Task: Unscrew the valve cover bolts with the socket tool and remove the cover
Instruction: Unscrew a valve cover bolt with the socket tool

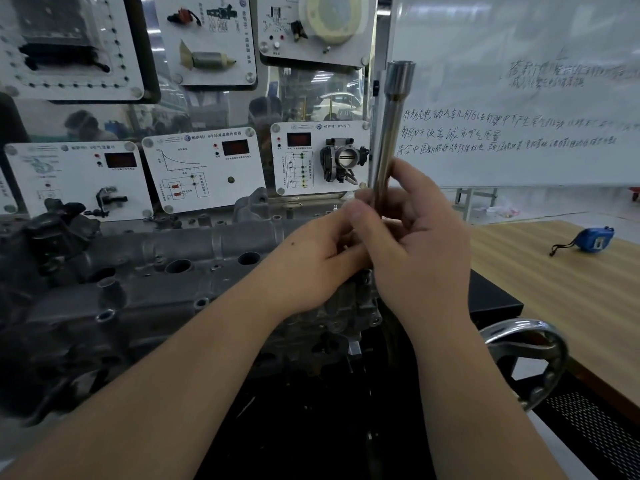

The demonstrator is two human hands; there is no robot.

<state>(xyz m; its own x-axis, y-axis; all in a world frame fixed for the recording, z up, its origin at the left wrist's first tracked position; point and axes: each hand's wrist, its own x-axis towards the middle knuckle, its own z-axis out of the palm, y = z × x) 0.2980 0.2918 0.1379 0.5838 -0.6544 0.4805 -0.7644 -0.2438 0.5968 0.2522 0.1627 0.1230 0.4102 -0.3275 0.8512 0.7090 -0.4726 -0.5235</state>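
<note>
Two bare hands meet at the centre of the view, over the right end of the grey valve cover [166, 271], which lies across the 9 o'clock side. The right hand [412, 237] grips the lower shaft of a long steel socket tool [389, 133], fingers [408, 178] curled round it; the tool stands nearly upright, its open socket end toward 12 o'clock. The left hand [322, 261] pinches at the tool's bottom end, though what its fingers touch there is hidden. Toward 3 o'clock a blue tape measure [594, 240] lies on the wooden desk [571, 289]. A chrome handwheel [530, 358] sits toward 4 o'clock.
</note>
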